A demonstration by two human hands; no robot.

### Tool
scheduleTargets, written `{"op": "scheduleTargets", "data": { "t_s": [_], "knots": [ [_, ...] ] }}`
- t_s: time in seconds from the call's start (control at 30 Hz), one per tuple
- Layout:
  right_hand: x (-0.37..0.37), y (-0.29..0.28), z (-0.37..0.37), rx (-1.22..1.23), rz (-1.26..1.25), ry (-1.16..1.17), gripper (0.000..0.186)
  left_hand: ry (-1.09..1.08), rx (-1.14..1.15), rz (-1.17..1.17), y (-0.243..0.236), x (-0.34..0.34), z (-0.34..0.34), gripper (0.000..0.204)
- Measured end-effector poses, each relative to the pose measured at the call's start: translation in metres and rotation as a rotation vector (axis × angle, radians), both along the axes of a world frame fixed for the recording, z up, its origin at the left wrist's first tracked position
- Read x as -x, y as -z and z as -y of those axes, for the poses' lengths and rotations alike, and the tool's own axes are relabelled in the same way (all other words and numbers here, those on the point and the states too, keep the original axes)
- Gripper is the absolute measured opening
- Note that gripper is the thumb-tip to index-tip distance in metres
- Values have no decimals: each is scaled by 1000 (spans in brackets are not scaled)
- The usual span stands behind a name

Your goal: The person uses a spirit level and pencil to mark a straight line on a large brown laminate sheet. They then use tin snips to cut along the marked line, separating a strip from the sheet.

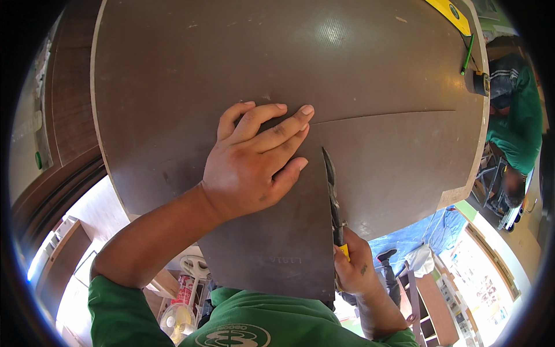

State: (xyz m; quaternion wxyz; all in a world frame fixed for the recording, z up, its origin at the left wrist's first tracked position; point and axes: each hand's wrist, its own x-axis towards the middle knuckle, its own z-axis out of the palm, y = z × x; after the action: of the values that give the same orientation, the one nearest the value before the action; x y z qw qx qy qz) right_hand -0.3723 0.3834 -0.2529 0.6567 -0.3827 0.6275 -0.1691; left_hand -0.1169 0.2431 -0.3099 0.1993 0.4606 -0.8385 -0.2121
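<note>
Big dark brown board [173, 69] fills most of view, overhanging toward body. Separate brown laminate sheet [272, 243] lying on top, reaching past board's near edge. Left hand [254, 165] flat on sheet, fingers spread, pressing, nothing gripped. Right hand [355, 266] at sheet's right edge near board's near edge, fist closed round yellow-handled knife [333, 202], blade along sheet edge. Yellow level [448, 14], green pencil [467, 55] at far right corner.
</note>
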Motion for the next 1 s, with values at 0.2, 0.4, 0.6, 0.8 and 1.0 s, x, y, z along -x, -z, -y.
{"op": "scheduleTargets", "data": {
  "t_s": [0.2, 0.4, 0.6, 0.8, 1.0],
  "knots": [
    [5, -3, 2, -47, -37, -17, 29, -1, -7, 6, 0, 3, -1, 45],
    [3, 1, 2, -20, -5, 13, 31, -15, 4, 14, -1, 4, -1, 39],
    [-2, 4, -4, -52, 32, 87, 25, -16, -11, 13, -2, 2, -1, 38],
    [-1, 7, -8, -56, 36, 96, 20, -21, -11, -3, -2, 0, -1, 38],
    [2, 10, -7, -65, 61, 117, 20, -16, -21, 0, -1, 5, 0, 37]
  ]
}}
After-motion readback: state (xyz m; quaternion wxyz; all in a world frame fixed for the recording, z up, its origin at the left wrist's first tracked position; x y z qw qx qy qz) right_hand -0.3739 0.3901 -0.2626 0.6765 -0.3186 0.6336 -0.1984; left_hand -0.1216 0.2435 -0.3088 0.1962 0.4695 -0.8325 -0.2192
